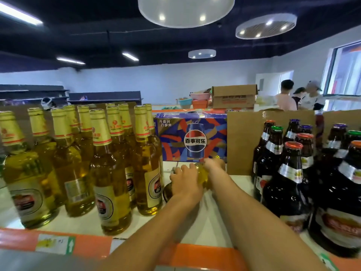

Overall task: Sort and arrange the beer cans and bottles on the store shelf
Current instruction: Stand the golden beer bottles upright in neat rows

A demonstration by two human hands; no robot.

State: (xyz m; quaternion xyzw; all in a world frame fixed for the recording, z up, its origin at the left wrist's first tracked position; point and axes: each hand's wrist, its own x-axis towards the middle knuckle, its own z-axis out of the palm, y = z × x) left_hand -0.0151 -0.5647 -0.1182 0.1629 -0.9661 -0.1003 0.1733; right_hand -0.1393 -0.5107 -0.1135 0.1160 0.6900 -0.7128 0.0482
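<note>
White orange-edged store shelf (195,227): right grip (214,163) clasps a yellow glass beer bottle (203,176); left grip (185,184) curled alongside, hold unclear.

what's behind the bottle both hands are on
A blue Pepsi carton stands behind the yellow bottle; the right hand covers part of its bottom edge.

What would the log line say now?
left hand + right hand: hold yellow bottle | where: shelf gap, near Pepsi box
</note>
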